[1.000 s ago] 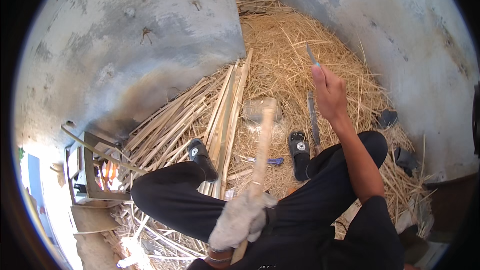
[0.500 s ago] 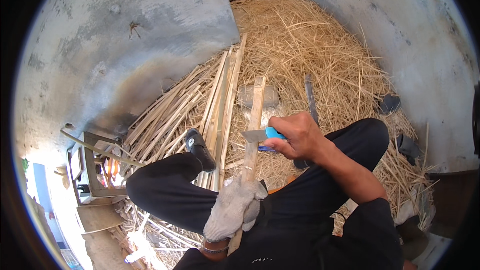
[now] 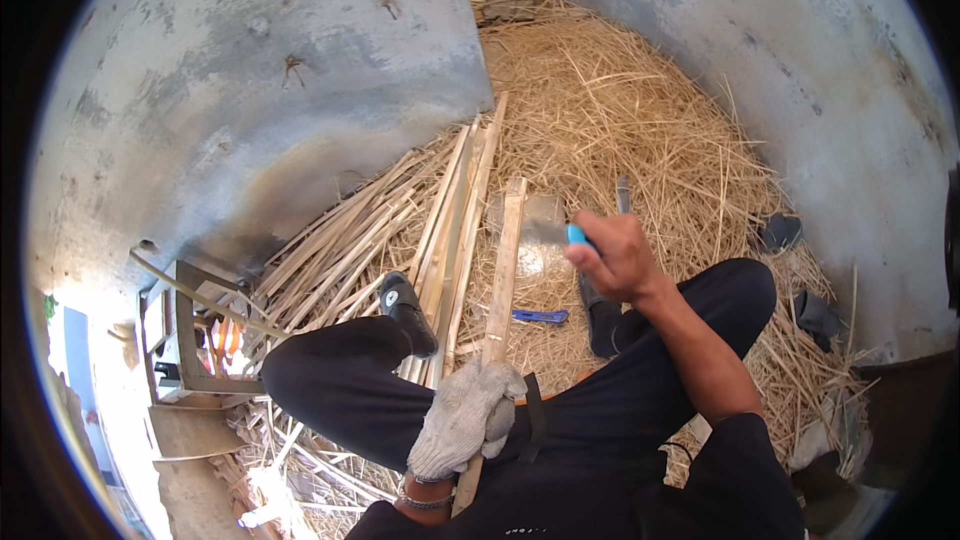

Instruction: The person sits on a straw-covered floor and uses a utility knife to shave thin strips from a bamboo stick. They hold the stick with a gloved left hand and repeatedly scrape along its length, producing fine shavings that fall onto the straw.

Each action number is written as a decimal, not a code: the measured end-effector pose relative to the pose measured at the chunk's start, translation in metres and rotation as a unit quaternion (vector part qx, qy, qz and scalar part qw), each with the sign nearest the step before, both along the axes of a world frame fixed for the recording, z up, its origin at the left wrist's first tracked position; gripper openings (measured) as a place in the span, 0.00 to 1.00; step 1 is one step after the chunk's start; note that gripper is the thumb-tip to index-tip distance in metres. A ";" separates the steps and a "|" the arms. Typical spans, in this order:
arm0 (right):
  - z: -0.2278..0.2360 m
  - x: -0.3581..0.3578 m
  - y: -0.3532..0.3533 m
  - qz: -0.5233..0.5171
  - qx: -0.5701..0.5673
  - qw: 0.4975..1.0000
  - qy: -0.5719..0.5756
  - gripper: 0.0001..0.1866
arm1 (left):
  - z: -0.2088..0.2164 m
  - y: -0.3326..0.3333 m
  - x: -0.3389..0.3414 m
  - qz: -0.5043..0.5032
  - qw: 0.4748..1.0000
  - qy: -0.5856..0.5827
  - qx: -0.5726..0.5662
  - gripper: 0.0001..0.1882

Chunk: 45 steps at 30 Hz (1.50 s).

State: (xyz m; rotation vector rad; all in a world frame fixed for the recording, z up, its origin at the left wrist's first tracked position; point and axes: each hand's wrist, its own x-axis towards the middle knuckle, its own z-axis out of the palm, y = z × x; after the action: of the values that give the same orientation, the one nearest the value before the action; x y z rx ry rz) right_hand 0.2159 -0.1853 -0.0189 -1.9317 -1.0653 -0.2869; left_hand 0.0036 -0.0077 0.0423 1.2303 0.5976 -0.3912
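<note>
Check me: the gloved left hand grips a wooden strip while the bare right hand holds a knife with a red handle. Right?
Not red: the head view shows a light blue handle. The gloved left hand grips a wooden strip, and the bare right hand holds the knife.

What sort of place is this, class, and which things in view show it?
Probably a makeshift woodworking corner: straw-like shavings lie in a wide heap, long pale strips lie beside a weathered wall, and the right hand holds a blue-handled knife.
</note>
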 end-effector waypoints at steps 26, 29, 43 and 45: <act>-0.008 -0.032 0.028 0.138 -0.018 0.990 0.005 0.23 | -0.001 0.001 -0.002 0.039 0.999 -0.021 -0.027 0.15; -0.010 -0.034 0.030 0.101 -0.046 0.993 -0.026 0.24 | -0.010 0.000 -0.003 0.033 0.998 -0.038 -0.033 0.16; -0.004 0.040 0.014 -0.241 0.009 0.969 -0.048 0.24 | -0.014 0.000 -0.006 0.067 0.982 -0.066 -0.167 0.16; -0.007 0.017 0.019 -0.149 0.066 0.987 -0.006 0.24 | -0.017 0.006 -0.001 0.092 0.959 -0.088 -0.252 0.18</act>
State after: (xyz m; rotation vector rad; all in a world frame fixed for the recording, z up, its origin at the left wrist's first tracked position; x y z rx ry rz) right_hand 0.2330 -0.1664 -0.0260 -1.9674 -0.7415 -0.5221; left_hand 0.0024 -0.0017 0.0254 0.7035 0.4183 -0.2506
